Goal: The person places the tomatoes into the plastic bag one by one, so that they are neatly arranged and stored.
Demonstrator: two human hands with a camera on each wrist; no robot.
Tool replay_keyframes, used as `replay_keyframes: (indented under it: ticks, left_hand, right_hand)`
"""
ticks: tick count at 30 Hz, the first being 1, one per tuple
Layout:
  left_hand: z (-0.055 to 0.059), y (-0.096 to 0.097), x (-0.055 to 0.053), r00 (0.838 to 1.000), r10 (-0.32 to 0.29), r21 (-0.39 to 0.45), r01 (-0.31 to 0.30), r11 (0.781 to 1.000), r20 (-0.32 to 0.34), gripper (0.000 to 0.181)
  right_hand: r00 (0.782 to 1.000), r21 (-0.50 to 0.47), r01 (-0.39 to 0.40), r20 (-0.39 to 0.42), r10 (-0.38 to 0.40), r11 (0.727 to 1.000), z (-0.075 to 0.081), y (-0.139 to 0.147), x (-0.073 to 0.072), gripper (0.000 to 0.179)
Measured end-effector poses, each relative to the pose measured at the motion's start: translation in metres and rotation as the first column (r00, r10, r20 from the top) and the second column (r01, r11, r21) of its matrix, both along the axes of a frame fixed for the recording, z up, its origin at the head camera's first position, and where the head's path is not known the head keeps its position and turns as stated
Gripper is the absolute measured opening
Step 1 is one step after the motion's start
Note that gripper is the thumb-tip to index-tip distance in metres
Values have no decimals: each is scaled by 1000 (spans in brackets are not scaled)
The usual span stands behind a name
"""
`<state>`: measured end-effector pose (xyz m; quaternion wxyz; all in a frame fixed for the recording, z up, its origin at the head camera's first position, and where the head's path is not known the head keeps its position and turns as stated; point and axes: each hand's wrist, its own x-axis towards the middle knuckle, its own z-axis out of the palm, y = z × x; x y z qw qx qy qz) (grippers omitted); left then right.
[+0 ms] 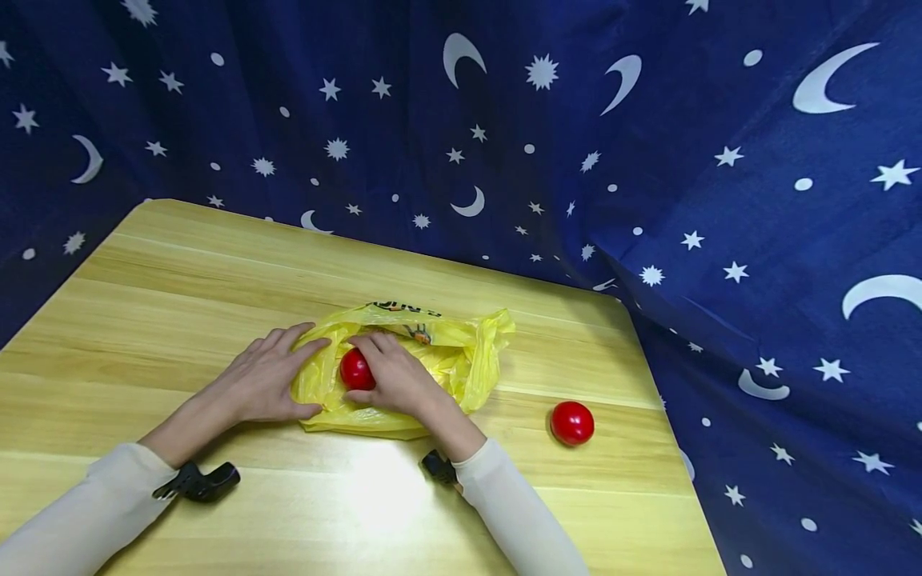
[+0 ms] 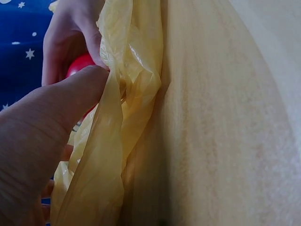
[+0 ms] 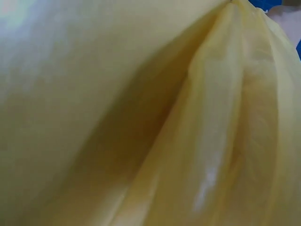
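- One yellow plastic bag (image 1: 481, 360) lies on the wooden table (image 1: 302, 500), well apart from its far edge; wood surface separates it from the loose red ball (image 1: 572, 423) at right.
- Left hand (image 1: 268, 374), fingers spread, touches the bag's left side.
- Right hand (image 1: 394, 374) grips the other red ball (image 1: 355, 370) inside the bag's mouth.
- Left wrist view shows the thumb against the plastic; right wrist view, mostly yellow folds.

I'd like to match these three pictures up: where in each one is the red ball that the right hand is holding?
Head: left of centre, below the middle; the red ball is under the fingers of the right hand.
Left wrist: upper left, partly hidden by the left hand.
Right wrist: not visible.
Shared landmark: the yellow bag, in all three.
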<state>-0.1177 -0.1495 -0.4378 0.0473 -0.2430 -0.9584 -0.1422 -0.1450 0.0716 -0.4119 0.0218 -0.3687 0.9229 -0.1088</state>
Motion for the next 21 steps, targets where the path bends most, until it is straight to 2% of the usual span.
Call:
replay_keyframes:
  ticks: [7, 14, 18, 21]
  left_hand:
    - [0, -1, 0, 1000, -11, 6, 11, 1000, -5, 94]
    - [1, -3, -1, 1000, -21, 3, 21, 1000, 23, 96]
    - [1, -3, -1, 999, -19, 5, 19, 1000, 25, 96]
    - [2, -2, -1, 999, -21, 4, 21, 1000, 24, 95]
  right_hand:
    - [1000, -56, -9, -9, 9, 998, 13, 9, 2, 77]
    - [996, -172, -54, -85, 39, 984, 46, 36, 14, 68]
    - [991, -304, -60, -135, 19, 951, 61, 71, 24, 63]
    - [986, -407, -13, -159, -56, 914, 66, 106, 32, 59]
